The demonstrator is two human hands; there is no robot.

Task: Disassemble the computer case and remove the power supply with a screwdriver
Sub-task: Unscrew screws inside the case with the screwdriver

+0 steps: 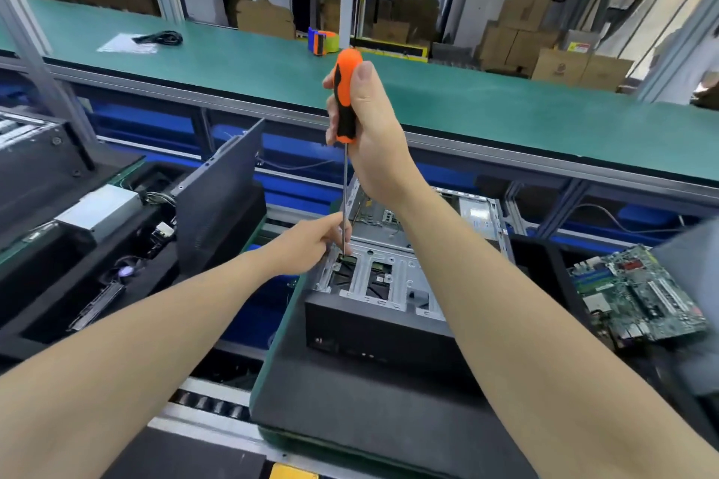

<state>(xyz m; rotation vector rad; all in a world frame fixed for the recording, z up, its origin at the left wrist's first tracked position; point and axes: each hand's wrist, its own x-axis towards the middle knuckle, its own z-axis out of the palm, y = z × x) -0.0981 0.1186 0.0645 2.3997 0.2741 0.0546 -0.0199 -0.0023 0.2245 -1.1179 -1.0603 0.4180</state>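
An opened computer case with a black front and bare metal frame stands on a dark mat in front of me. My right hand grips the orange-and-black handle of a screwdriver, held upright above the case. Its long thin shaft runs down to the metal frame at the case's near left corner. My left hand pinches the shaft just above the tip, beside the frame. The tip and any screw under it are too small to make out.
A green motherboard lies to the right of the case. At left stand a removed dark side panel, a silver power supply with cables, and black trays. A long green bench runs behind, holding a tape dispenser.
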